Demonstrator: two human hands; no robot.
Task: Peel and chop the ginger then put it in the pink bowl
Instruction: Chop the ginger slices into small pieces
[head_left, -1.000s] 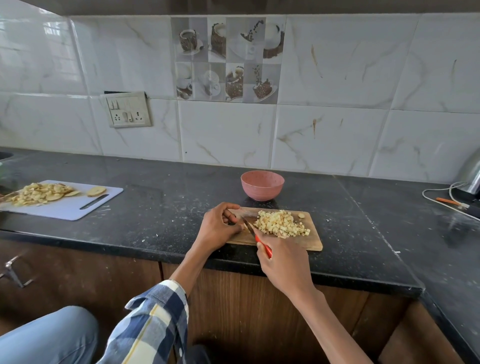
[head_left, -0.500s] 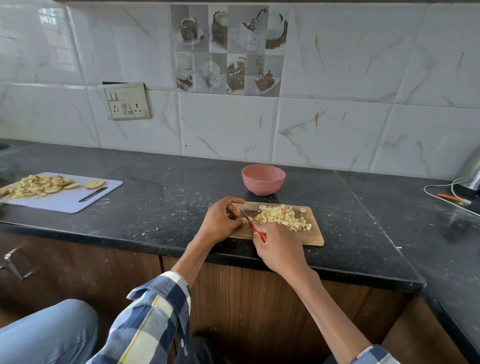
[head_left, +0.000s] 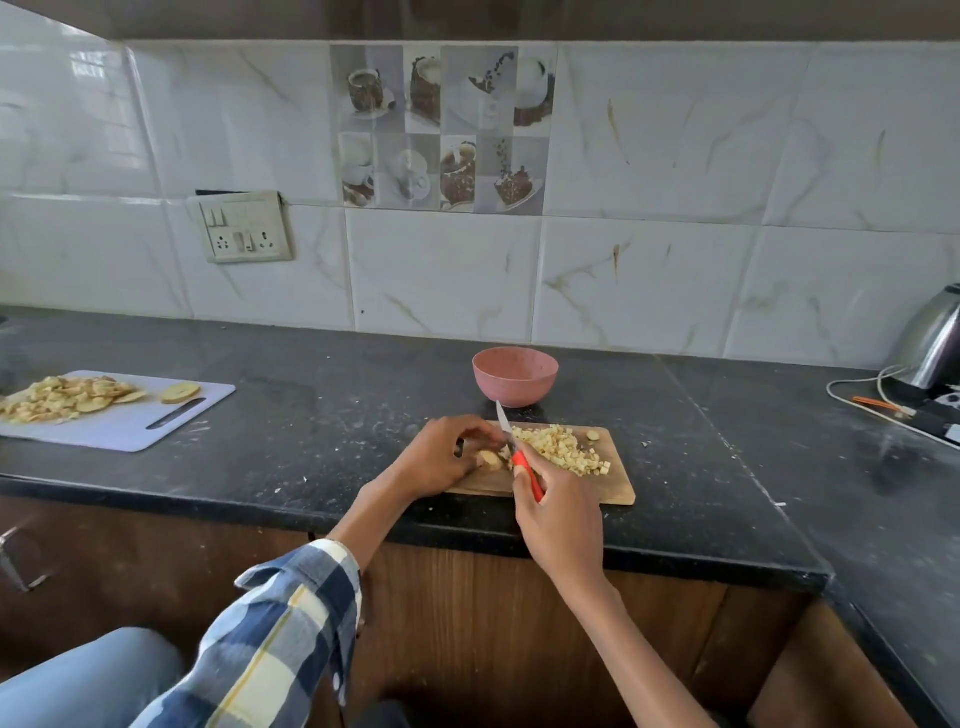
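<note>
Right hand (head_left: 558, 519) grips my knife (head_left: 511, 447) by its red handle, blade tilted up and away, tip pointing toward the pink bowl (head_left: 515, 383). Blade sits just beside the ginger piece (head_left: 490, 459) my left hand (head_left: 441, 460) pins down on the wooden board (head_left: 618, 493), fingers curled over it, only the near end of the piece showing. Cannot tell if the blade edge touches the piece. Chopped ginger (head_left: 561, 450) lies in a loose pile of small cubes on the board's middle and right, just beside the knife. One small ginger nub (head_left: 592, 435) lies apart at the board's far right edge. Bowl stands on the tabletop (head_left: 322, 431) just behind the board, not touching it; inside hidden from this angle. My left sleeve (head_left: 280, 639) is blue and white check, rolled up the forearm.

Far left on the tabletop: white board (head_left: 119, 431) with a heap of pale slices (head_left: 62, 397), one round slice lying apart at its right. Far right: steel kettle (head_left: 932, 345) at the frame edge, white cable (head_left: 857, 387) looping in front of it, an orange-tipped lead beside. Wall behind is white marble-look tile with a coffee-print tile panel (head_left: 441, 127) and a switch plate (head_left: 244, 226) at left. Wood cabinet fronts (head_left: 493, 597) under the tabletop edge.
</note>
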